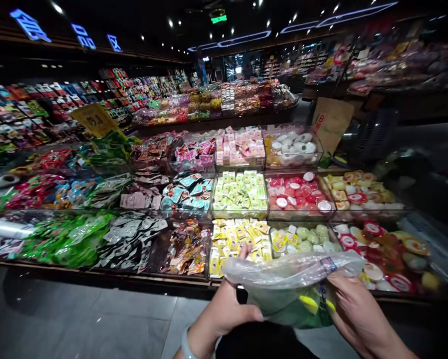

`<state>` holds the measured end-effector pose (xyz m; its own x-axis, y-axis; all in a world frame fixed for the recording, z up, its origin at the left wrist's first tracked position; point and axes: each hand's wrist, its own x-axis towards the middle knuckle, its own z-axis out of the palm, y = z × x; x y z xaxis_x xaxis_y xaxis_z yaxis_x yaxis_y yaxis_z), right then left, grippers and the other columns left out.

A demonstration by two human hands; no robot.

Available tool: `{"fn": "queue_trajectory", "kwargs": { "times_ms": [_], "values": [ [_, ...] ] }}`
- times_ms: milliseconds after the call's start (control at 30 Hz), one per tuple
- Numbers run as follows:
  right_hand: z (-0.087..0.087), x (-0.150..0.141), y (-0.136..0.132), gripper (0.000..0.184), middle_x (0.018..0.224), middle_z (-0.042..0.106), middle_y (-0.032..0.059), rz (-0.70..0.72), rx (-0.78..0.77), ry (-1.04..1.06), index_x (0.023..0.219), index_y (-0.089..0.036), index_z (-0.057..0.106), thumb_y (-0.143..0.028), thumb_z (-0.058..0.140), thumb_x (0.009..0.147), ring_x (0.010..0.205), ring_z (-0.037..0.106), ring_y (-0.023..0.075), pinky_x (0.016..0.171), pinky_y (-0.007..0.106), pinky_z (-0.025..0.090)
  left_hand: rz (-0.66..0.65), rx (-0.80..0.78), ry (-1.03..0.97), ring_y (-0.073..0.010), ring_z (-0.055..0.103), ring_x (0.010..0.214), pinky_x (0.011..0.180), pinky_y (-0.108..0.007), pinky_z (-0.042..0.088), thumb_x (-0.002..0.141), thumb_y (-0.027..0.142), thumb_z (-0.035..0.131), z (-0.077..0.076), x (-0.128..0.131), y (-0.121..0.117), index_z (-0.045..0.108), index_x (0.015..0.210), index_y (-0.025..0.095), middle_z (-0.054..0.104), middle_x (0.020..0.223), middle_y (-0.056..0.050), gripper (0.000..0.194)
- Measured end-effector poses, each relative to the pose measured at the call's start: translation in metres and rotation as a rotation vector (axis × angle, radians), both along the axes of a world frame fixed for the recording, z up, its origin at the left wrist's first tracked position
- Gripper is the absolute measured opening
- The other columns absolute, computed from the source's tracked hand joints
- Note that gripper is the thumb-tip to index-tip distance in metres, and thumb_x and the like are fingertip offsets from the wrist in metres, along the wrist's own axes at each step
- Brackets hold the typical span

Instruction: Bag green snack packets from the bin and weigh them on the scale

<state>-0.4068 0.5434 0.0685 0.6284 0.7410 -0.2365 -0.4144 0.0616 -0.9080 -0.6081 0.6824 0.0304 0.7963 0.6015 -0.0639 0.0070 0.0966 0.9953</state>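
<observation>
- One view: head cam, worn on the person, aimed forward and down.
- Nearest the lens: left hand, right hand, plastic bag, all low in frame, right of center.
- Mid-range: candy display stand, seen from its front, above.
- Far: green-lit ceiling sign, top edge.
- Floor tiles bottom left.

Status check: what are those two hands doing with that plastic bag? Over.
Right hand gripping plastic bag at its right side. Left hand at the opposite side, grip unclear. Bag blocks part of the yellow packets from view.
</observation>
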Motion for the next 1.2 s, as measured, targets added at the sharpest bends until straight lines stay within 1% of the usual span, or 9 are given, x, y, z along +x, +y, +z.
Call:
{"fn": "queue_trajectory", "kwargs": {
  "times_ms": [133, 300, 433, 600, 700, 833, 1000, 1100, 1200],
  "values": [
    [-0.024, 0.075, -0.027, 0.017, 0.077, 0.077, 0.0090, 0.064, -0.037, 0.085, 0.076, -0.028, 0.075, -0.040, 0.080, 0.065, 0.089, 0.074, 0.0348, 0.080, 0.045, 0.061, 0.053, -0.207, -0.096, -0.0343, 0.067, 0.111, 0.107, -0.047, 0.045, 0.066, 0.053, 0.084, 0.014, 0.092, -0.025, 0.078, 0.106, 0.018, 0.076, 0.113, -0.014, 0.054],
    [-0.045, 0.180, -0.057, 0.021, 0.077, 0.077, 0.0086, 0.175, -0.008, 0.363, 0.080, -0.025, 0.075, -0.045, 0.074, 0.075, 0.091, 0.074, 0.0337, 0.088, 0.048, 0.059, 0.322, -0.590, -0.282, -0.0257, 0.074, 0.086, 0.091, -0.039, 0.055, 0.080, 0.038, 0.076, 0.011, 0.192, -0.077, 0.076, 0.088, 0.016, 0.078, 0.081, -0.007, 0.023],
    [-0.033, 0.257, -0.073, 0.025, 0.086, 0.078, 0.0086, 0.253, -0.004, 0.562, 0.093, -0.020, 0.073, -0.042, 0.067, 0.082, 0.096, 0.074, 0.0307, 0.096, 0.050, 0.056, 0.573, -0.770, -0.310, -0.0223, 0.074, 0.072, 0.081, -0.037, 0.059, 0.080, 0.034, 0.077, 0.011, 0.271, -0.127, 0.072, 0.090, 0.015, 0.076, 0.074, -0.006, 0.022],
    [-0.009, 0.339, -0.107, 0.023, 0.094, 0.079, 0.0074, 0.251, -0.065, 0.697, 0.106, -0.020, 0.070, -0.030, 0.057, 0.090, 0.095, 0.074, 0.0270, 0.095, 0.051, 0.056, 0.738, -0.867, -0.341, -0.0203, 0.074, 0.070, 0.075, -0.032, 0.061, 0.088, 0.029, 0.069, 0.031, 0.353, -0.189, 0.069, 0.096, 0.015, 0.077, 0.081, -0.008, 0.016],
    [-0.007, 0.375, -0.132, 0.025, 0.093, 0.079, 0.0088, 0.257, -0.102, 0.717, 0.106, -0.019, 0.070, -0.030, 0.056, 0.089, 0.095, 0.074, 0.0279, 0.093, 0.050, 0.057, 0.727, -0.880, -0.369, -0.0206, 0.075, 0.074, 0.077, -0.034, 0.061, 0.087, 0.026, 0.070, 0.042, 0.386, -0.221, 0.070, 0.096, 0.015, 0.078, 0.091, -0.008, 0.014],
    [-0.014, 0.402, -0.172, 0.031, 0.091, 0.078, 0.0101, 0.269, -0.093, 0.643, 0.104, -0.017, 0.072, -0.037, 0.065, 0.082, 0.097, 0.073, 0.0306, 0.091, 0.048, 0.057, 0.680, -0.807, -0.370, -0.0211, 0.073, 0.083, 0.084, -0.033, 0.059, 0.076, 0.025, 0.081, 0.039, 0.417, -0.260, 0.075, 0.093, 0.014, 0.078, 0.093, -0.008, 0.021],
    [-0.015, 0.426, -0.224, 0.044, 0.098, 0.077, 0.0093, 0.318, -0.038, 0.402, 0.101, -0.018, 0.073, -0.047, 0.082, 0.069, 0.102, 0.071, 0.0304, 0.094, 0.043, 0.054, 0.569, -0.671, -0.259, -0.0232, 0.071, 0.077, 0.086, -0.035, 0.055, 0.066, 0.030, 0.086, 0.032, 0.461, -0.301, 0.076, 0.075, 0.014, 0.075, 0.073, -0.007, 0.021],
    [-0.011, 0.452, -0.249, 0.050, 0.097, 0.077, 0.0098, 0.438, -0.064, 0.304, 0.097, -0.016, 0.073, -0.053, 0.085, 0.064, 0.101, 0.070, 0.0300, 0.095, 0.042, 0.053, 0.568, -0.574, -0.174, -0.0261, 0.069, 0.076, 0.082, -0.037, 0.055, 0.061, 0.034, 0.088, 0.037, 0.498, -0.327, 0.074, 0.066, 0.014, 0.073, 0.067, -0.007, 0.024],
    [-0.015, 0.491, -0.269, 0.051, 0.093, 0.076, 0.0093, 0.674, -0.004, 0.237, 0.097, -0.016, 0.073, -0.057, 0.081, 0.067, 0.097, 0.071, 0.0284, 0.092, 0.041, 0.053, 0.569, -0.488, -0.083, -0.0283, 0.068, 0.075, 0.077, -0.039, 0.055, 0.057, 0.040, 0.089, 0.042, 0.539, -0.360, 0.073, 0.060, 0.015, 0.070, 0.061, -0.007, 0.030]
  ]
}}
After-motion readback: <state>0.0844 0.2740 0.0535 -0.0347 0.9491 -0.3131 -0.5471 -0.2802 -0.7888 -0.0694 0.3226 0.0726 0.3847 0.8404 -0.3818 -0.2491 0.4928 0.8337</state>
